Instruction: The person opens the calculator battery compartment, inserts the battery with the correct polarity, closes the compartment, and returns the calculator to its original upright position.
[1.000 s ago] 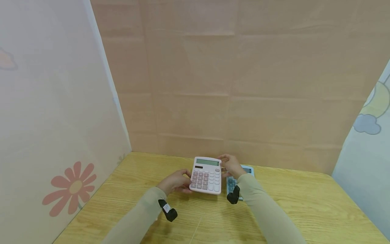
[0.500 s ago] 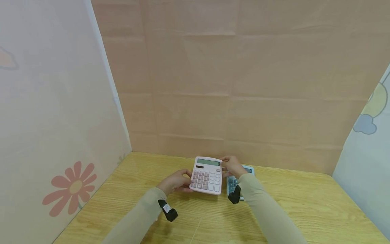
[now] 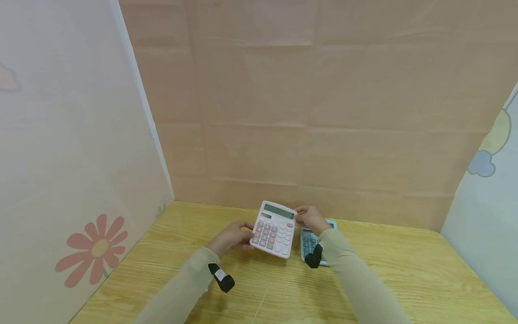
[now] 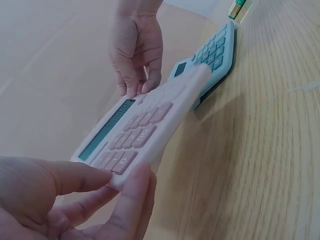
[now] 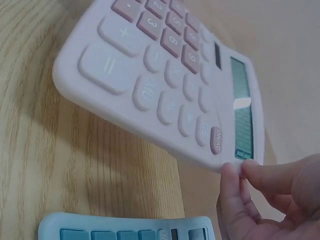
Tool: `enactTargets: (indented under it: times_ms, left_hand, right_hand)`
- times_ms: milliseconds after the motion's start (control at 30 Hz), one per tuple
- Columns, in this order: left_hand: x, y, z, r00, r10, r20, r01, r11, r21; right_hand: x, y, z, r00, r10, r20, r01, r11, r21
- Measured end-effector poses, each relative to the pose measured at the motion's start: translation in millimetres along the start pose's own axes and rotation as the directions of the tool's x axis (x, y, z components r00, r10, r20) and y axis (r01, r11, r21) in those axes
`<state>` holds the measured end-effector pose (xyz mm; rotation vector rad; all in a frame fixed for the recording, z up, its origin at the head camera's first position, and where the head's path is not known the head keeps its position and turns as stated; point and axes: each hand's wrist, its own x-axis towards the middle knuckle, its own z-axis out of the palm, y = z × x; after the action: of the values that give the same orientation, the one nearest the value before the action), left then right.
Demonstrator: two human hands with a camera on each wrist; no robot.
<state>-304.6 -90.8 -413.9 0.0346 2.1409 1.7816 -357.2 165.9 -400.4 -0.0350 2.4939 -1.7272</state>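
Above the worktop (image 3: 404, 265), the left grip (image 3: 231, 237) pinches the pink calculator (image 3: 273, 230) by its lower-left corner, the right grip (image 3: 311, 219) its upper-right.

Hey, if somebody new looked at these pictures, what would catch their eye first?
Probably the pink calculator, tilted above the table, the left hand pinching near its lower left corner and the right hand near its upper right. Next might come the blue calculator resting to its right, then the red flower on the left backdrop.
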Motion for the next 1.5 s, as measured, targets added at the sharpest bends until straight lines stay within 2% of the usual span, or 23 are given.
enactTargets:
  times_ms: [233, 533, 833, 967, 1200, 1500]
  left_hand:
    - [4.1, 3.5, 0.3, 0.994, 0.065, -0.09, -0.072, 0.994, -0.077]
    - [6.9, 3.2, -2.9, 0.97, 0.138, -0.198, -0.166, 0.977, -0.135]
    - [3.2, 4.1, -4.8, 0.953, 0.149, -0.263, -0.187, 0.974, -0.127]
    - [2.6, 3.1, -6.0, 0.951, 0.138, -0.276, -0.181, 0.974, -0.139]
    - [2.6, 2.5, -5.7, 0.943, 0.161, -0.291, -0.218, 0.96, -0.177]
    - [1.1, 2.4, -6.6, 0.937, 0.149, -0.316, -0.207, 0.966, -0.158]
  right_hand:
    - [-0.9, -3, -3, 1.0, 0.006, -0.006, -0.006, 0.993, 0.118]
    - [-2.3, -6, -5, 1.0, -0.006, -0.024, 0.012, 0.971, 0.24]
    - [-4.1, -9, -6, 0.999, -0.01, -0.034, 0.02, 0.95, 0.311]
    - [-4.2, -10, -5, 1.0, -0.009, -0.023, 0.016, 0.936, 0.353]
    - [-4.0, -11, -3, 0.999, 0.05, -0.018, -0.039, 0.915, 0.402]
    - [-8.4, -9, -8, 0.998, 0.023, 0.055, -0.044, 0.9, 0.433]
